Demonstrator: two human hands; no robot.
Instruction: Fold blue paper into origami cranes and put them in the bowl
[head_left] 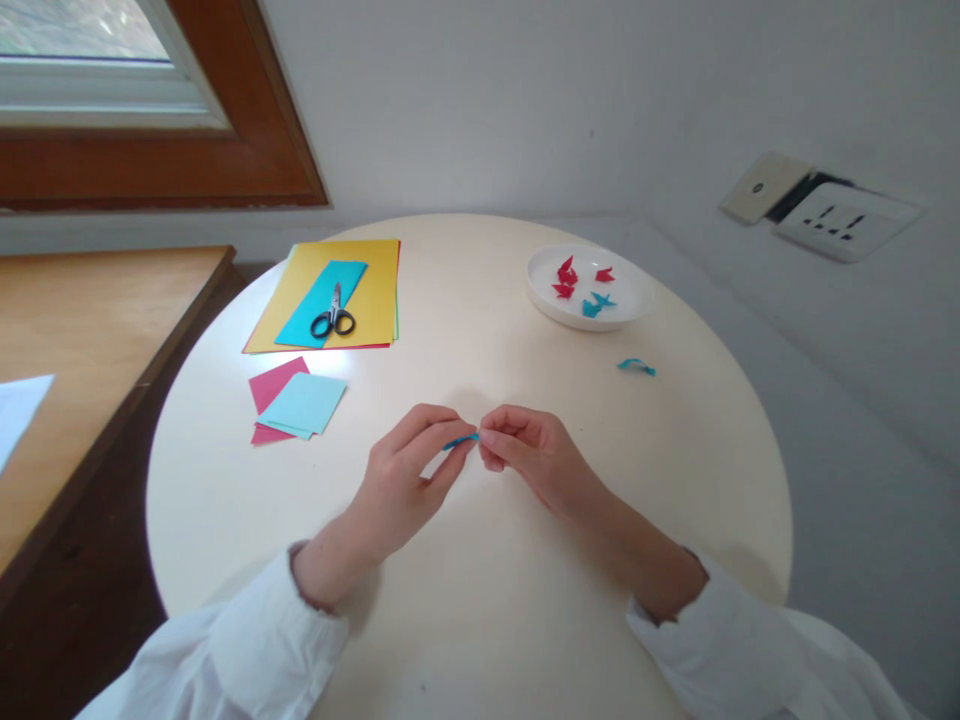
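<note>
Over the middle of a round cream table, my two hands meet at a small folded piece of blue paper. My left hand pinches it between thumb and fingers. The thumb and forefinger of my right hand close on its right end, and the other fingers are curled in. Most of the paper is hidden by my fingertips, so its full shape does not show. A narrow blue strip of folded paper lies on the table to the right, apart from my hands.
A white plate at the back right holds several small red and blue folded paper pieces. Black-handled scissors lie on blue paper over yellow sheets. Pale blue squares overlap pink squares at the left. A wall stands behind.
</note>
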